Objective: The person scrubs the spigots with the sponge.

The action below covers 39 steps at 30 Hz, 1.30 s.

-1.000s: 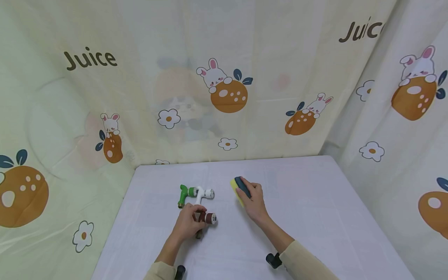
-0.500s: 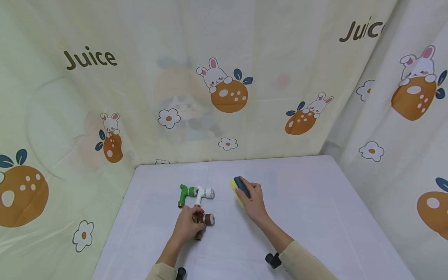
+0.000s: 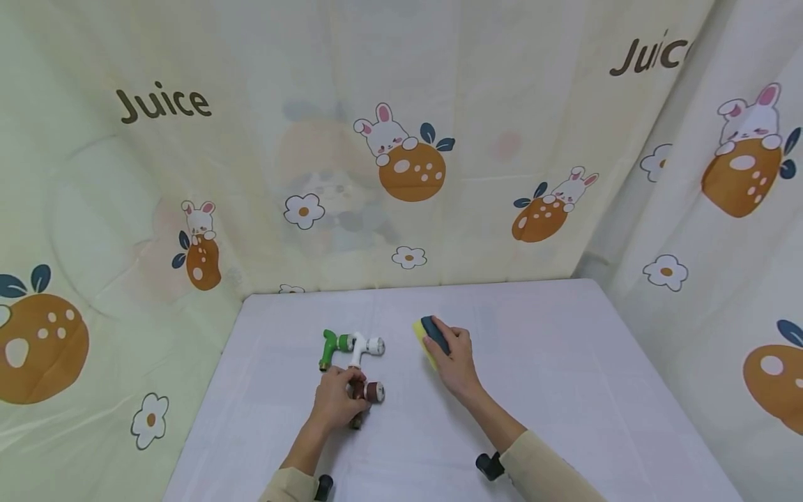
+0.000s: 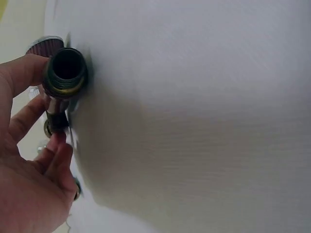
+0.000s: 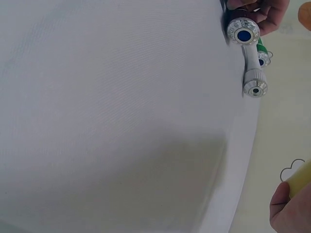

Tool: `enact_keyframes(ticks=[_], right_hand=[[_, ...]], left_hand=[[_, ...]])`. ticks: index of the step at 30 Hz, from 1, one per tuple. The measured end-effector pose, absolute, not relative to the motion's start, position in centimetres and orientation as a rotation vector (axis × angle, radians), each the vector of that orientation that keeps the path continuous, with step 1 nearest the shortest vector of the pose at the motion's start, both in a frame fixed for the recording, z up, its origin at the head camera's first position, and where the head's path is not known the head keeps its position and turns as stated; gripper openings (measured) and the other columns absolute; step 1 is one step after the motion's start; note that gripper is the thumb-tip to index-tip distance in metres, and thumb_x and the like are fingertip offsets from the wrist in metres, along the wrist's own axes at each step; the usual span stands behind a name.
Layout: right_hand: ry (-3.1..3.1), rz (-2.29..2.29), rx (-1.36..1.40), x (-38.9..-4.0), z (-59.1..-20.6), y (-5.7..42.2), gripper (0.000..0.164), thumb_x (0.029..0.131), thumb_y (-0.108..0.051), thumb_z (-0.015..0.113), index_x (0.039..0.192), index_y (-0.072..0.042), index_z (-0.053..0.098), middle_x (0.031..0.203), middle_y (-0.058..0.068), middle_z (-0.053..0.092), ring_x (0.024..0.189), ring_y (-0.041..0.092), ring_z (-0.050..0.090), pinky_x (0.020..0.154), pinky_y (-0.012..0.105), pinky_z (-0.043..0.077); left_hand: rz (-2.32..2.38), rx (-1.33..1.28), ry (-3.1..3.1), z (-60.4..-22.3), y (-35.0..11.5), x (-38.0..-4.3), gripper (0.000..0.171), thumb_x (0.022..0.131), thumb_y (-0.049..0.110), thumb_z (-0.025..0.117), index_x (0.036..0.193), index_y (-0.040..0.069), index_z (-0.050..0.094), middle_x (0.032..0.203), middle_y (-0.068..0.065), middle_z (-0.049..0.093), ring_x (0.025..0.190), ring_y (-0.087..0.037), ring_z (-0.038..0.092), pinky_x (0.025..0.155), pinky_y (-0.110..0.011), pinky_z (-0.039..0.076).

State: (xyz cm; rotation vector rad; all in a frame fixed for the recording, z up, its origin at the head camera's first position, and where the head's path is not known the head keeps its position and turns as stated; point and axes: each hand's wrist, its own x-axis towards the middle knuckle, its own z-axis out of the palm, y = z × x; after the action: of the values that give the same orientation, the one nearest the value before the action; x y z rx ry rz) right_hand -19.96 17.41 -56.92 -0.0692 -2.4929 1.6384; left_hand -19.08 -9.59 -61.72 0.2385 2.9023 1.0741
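My left hand [image 3: 335,399] grips a brown faucet [image 3: 375,392] at the left of the table, thumb and fingers around its body. In the left wrist view, the threaded end of the brown faucet [image 4: 65,70] faces the camera. Just beyond that hand lie a white faucet [image 3: 360,346] and, left of it, a green faucet [image 3: 329,345], close together. My right hand [image 3: 460,362] holds a sponge [image 3: 434,336], yellow on one side and dark blue on the other. Only the yellow part of the sponge [image 5: 302,182] shows in the right wrist view.
A white cloth covers the table [image 3: 533,390]. Behind it hangs a cream curtain [image 3: 483,230] printed with rabbits, oranges and flowers, and another curtain side stands at the right. Black wrist devices [image 3: 491,466] sit beside both forearms.
My left hand and the brown faucet have shifted slightly to the left and nearer, showing more of the white faucet's lower end. My right hand and the sponge have stayed in place.
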Motion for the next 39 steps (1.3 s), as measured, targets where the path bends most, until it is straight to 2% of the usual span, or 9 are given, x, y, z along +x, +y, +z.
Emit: enact_keyframes(ticks=[5, 8, 13, 18, 23, 31, 34, 39], right_hand=[[-2.503, 1.635, -0.081, -19.8, -57.0, 17.7, 0.057, 0.103, -0.041, 0.064, 0.155, -0.022, 0.051, 0.137, 0.018, 0.042, 0.12, 0.032, 0.044, 0.093, 0.037, 0.038], [-2.503, 1.639, -0.087, -19.6, -57.0, 17.9, 0.057, 0.103, -0.042, 0.064, 0.155, -0.024, 0.051, 0.137, 0.018, 0.042, 0.12, 0.032, 0.044, 0.093, 0.038, 0.038], [-2.499, 1.633, -0.089, -19.5, -57.1, 18.1, 0.056, 0.103, -0.042, 0.063, 0.155, -0.024, 0.051, 0.136, 0.018, 0.042, 0.119, 0.031, 0.044, 0.092, 0.037, 0.038], [-2.504, 1.625, -0.087, -19.6, -57.1, 18.1, 0.057, 0.103, -0.042, 0.064, 0.155, -0.023, 0.051, 0.137, 0.018, 0.042, 0.12, 0.032, 0.044, 0.092, 0.037, 0.038], [-2.508, 1.619, -0.098, -19.6, -57.2, 17.8, 0.056, 0.102, -0.041, 0.064, 0.154, -0.023, 0.052, 0.136, 0.019, 0.043, 0.12, 0.032, 0.044, 0.093, 0.038, 0.038], [-2.514, 1.619, -0.093, -19.5, -57.2, 17.6, 0.056, 0.103, -0.04, 0.064, 0.155, -0.023, 0.051, 0.136, 0.019, 0.043, 0.119, 0.032, 0.044, 0.092, 0.037, 0.037], [-2.501, 1.631, -0.089, -19.5, -57.1, 17.6, 0.056, 0.103, -0.04, 0.064, 0.155, -0.022, 0.051, 0.136, 0.019, 0.042, 0.119, 0.032, 0.044, 0.092, 0.037, 0.037], [-2.507, 1.625, -0.083, -19.5, -57.3, 17.6, 0.057, 0.102, -0.04, 0.065, 0.155, -0.022, 0.051, 0.136, 0.019, 0.042, 0.119, 0.032, 0.044, 0.092, 0.037, 0.037]], left_hand=[[1.054, 0.104, 2.949, -60.9, -9.1, -19.4, 0.033, 0.081, 0.024, 0.079, 0.11, 0.017, 0.064, 0.114, -0.011, 0.055, 0.106, -0.031, 0.048, 0.085, -0.051, 0.036], [1.147, 0.015, 2.971, -60.6, -8.5, -19.8, 0.035, 0.088, 0.028, 0.073, 0.119, 0.014, 0.061, 0.122, -0.016, 0.054, 0.113, -0.035, 0.047, 0.089, -0.054, 0.034], [1.265, 0.023, 3.006, -60.1, -7.3, -20.7, 0.059, 0.094, 0.039, 0.072, 0.141, 0.008, 0.057, 0.138, -0.023, 0.053, 0.129, -0.043, 0.047, 0.102, -0.065, 0.03], [1.192, 0.045, 2.989, -60.1, -6.0, -21.5, 0.069, 0.096, 0.049, 0.069, 0.151, 0.012, 0.051, 0.147, -0.024, 0.048, 0.138, -0.046, 0.043, 0.112, -0.071, 0.022], [1.08, 0.053, 3.011, -60.7, -5.2, -22.3, 0.071, 0.095, 0.055, 0.068, 0.152, 0.017, 0.052, 0.148, -0.023, 0.047, 0.139, -0.044, 0.042, 0.11, -0.07, 0.027], [0.913, 0.013, 3.06, -61.1, -4.3, -23.7, 0.062, 0.095, 0.054, 0.069, 0.145, 0.019, 0.06, 0.134, -0.019, 0.05, 0.122, -0.034, 0.047, 0.098, -0.057, 0.036], [0.895, 0.02, 3.063, -60.9, -3.9, -23.9, 0.061, 0.095, 0.05, 0.069, 0.146, 0.017, 0.06, 0.135, -0.023, 0.05, 0.121, -0.038, 0.046, 0.098, -0.059, 0.036], [0.853, 0.015, 3.064, -60.4, -3.2, -24.1, 0.054, 0.098, 0.042, 0.068, 0.145, 0.015, 0.061, 0.142, -0.027, 0.046, 0.128, -0.044, 0.043, 0.102, -0.064, 0.036]])
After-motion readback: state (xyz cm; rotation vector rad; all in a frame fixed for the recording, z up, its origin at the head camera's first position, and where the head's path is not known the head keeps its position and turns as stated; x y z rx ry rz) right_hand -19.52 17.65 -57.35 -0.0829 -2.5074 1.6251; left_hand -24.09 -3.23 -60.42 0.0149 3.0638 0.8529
